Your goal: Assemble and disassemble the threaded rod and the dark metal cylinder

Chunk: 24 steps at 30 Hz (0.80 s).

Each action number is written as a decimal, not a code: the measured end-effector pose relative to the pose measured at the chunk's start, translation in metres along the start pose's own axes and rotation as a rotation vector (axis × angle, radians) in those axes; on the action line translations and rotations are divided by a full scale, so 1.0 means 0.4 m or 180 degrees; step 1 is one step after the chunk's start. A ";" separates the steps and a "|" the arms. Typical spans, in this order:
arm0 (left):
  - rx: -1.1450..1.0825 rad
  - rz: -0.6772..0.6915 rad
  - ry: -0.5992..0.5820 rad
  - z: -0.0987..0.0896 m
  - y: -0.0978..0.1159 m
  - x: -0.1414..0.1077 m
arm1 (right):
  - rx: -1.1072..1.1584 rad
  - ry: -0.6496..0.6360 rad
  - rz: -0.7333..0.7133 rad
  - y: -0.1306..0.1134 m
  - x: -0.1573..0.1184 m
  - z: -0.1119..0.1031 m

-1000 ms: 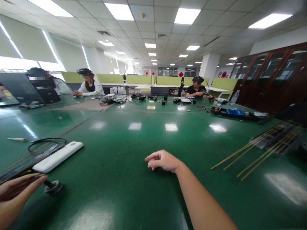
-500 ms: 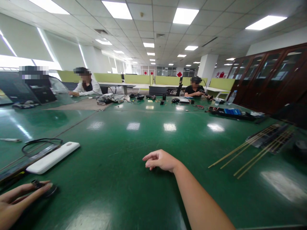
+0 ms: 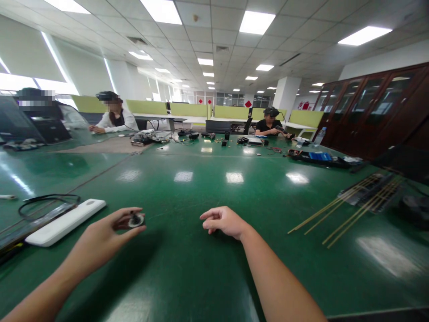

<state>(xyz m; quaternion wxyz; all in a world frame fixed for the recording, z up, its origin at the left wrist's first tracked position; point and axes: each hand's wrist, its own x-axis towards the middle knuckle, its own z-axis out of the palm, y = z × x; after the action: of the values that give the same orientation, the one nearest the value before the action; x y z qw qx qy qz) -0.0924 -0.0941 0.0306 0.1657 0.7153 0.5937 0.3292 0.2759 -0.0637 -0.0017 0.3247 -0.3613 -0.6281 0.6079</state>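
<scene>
My left hand (image 3: 103,232) is raised over the green tabletop (image 3: 167,268), left of centre. Its thumb and fingers are closed on a small, round, dark object (image 3: 136,219) with a pale ring and a short knob on top. Near the middle of the table, my right hand (image 3: 223,222) rests with its fingers loosely bent and slightly apart, holding nothing.
A white bar-shaped object (image 3: 67,223) and a black cable (image 3: 25,208) lie at the left. Thin wooden sticks (image 3: 348,214) lie at the right. Electronics, a black tray (image 3: 301,156) and a bottle (image 3: 320,136) stand farther back. Three people sit across the table.
My left hand has moved right and away from me, lifting the round dark object from the near left. My right hand has stayed almost in place.
</scene>
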 end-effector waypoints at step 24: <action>-0.0741 0.1325 -0.0848 0.328 0.126 0.181 | -0.2070 0.1132 -0.0457 0.027 0.068 0.005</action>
<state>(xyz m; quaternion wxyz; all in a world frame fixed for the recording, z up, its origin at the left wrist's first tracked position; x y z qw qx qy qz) 0.0381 -0.0166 -0.0135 0.2522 0.8351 0.3649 0.3252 0.2605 -0.0418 -0.0134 0.3387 -0.5005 -0.7458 0.2802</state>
